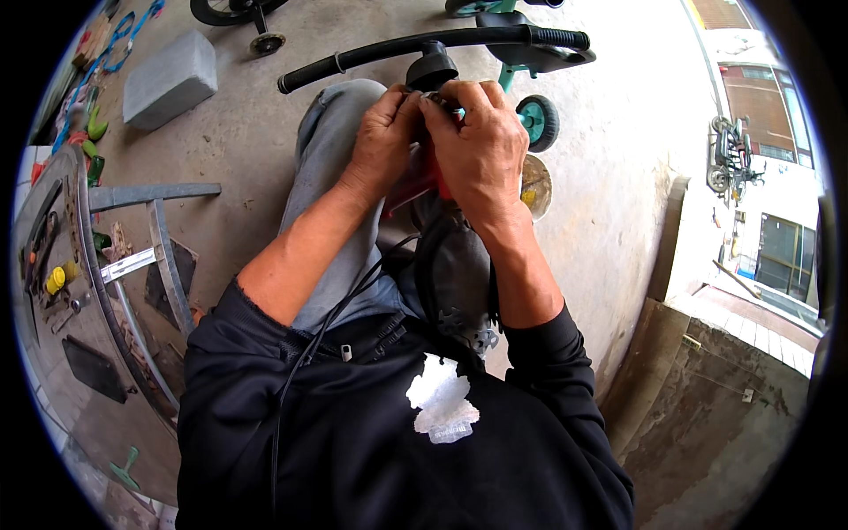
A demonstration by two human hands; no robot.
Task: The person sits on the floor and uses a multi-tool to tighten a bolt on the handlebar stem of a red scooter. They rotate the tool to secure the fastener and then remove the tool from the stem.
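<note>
A small bike with a red frame (433, 172) stands between my knees. Its black handlebar (495, 36) runs across above my hands, joined to a dark stem (431, 69). Just below that stem, my left hand (384, 132) pinches with thumb and fingers at the top of the frame. My right hand (481, 141) meets it there, its fingers curled and thumb pressed inward. Whatever sits between the fingertips is too small and covered to make out. A dark cable (349, 296) hangs in front of my lap.
A teal child's bike with a small wheel (538, 123) stands beyond the handlebar. To the left are a grey block (170, 79) and a round table (102, 353) bearing tools. A low concrete wall (698, 397) rises at right, with a parked motorbike (731, 155) farther off.
</note>
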